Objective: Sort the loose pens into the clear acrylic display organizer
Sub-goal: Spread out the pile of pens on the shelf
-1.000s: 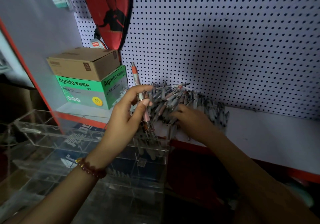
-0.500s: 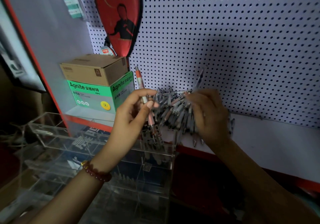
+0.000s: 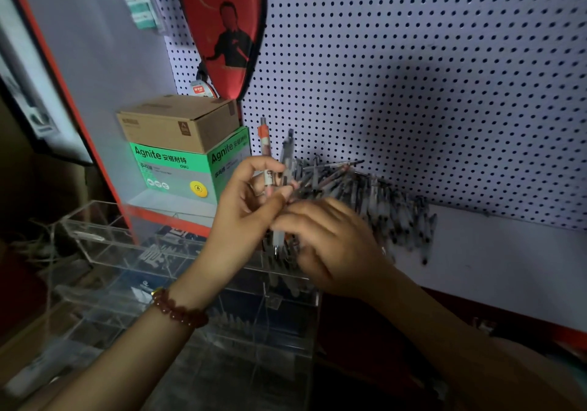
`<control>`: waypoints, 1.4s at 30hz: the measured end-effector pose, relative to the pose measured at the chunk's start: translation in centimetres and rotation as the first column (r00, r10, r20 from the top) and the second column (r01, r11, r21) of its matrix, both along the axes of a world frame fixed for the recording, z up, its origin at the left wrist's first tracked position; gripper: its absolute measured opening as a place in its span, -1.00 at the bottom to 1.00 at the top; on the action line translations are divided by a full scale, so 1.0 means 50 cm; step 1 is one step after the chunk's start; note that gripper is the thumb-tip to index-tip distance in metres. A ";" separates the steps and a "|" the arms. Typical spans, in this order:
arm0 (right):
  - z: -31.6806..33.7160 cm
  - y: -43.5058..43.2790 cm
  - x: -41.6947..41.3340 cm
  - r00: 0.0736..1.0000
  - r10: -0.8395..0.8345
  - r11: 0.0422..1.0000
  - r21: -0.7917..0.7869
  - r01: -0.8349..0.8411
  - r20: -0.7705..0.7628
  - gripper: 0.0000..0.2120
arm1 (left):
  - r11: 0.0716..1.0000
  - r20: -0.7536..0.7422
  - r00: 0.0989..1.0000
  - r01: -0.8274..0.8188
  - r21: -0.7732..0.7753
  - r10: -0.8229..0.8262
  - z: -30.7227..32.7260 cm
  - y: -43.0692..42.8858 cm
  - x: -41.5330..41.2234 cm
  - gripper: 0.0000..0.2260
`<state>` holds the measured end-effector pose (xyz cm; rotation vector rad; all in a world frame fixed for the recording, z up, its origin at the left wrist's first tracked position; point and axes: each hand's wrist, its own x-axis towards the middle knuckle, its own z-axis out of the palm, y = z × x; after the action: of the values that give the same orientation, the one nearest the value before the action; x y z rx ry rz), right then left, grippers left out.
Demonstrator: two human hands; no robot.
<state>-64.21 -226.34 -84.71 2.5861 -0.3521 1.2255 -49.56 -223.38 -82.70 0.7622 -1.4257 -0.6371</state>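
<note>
2 pens pinched upright by left hand fingers. Right hand blurred beside them, grip cannot be told. Pile of loose pens lies on shelf. Some appear slotted in acrylic organizer; most sorting judged outstanding.

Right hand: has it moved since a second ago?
Yes. Against the pen pile, the right hand has moved left off its middle to meet the left hand holding upright pens.

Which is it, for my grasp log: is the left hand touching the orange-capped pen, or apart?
Touching. The head view shows the left hand with thumb and fingers curled round the barrel of the upright orange-capped pen.
</note>
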 end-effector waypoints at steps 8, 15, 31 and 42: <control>0.044 -0.008 -0.005 0.870 0.038 0.614 0.675 -0.408 0.491 -0.70 | 0.996 0.265 0.960 0.093 -0.017 -0.085 -0.025 0.000 -0.008 -0.79; 0.054 -0.004 -0.009 0.828 -0.055 0.429 0.762 -0.486 0.559 -0.82 | 0.977 0.217 0.956 0.170 0.128 -0.195 -0.017 0.010 -0.021 -0.75; 0.021 -0.048 -0.027 0.874 -0.225 0.802 0.591 -0.085 0.431 -0.82 | 0.935 0.504 0.826 -0.342 0.096 0.250 -0.049 -0.032 0.041 -0.74; -0.021 -0.056 0.003 0.987 -0.161 0.658 0.747 0.100 0.009 -0.93 | 0.964 0.511 0.850 -0.228 0.136 0.128 -0.080 -0.033 0.017 -0.86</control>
<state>-64.08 -229.15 -85.74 3.0755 -1.2880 1.3151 -48.72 -225.04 -86.72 1.2685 -1.7502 -0.4493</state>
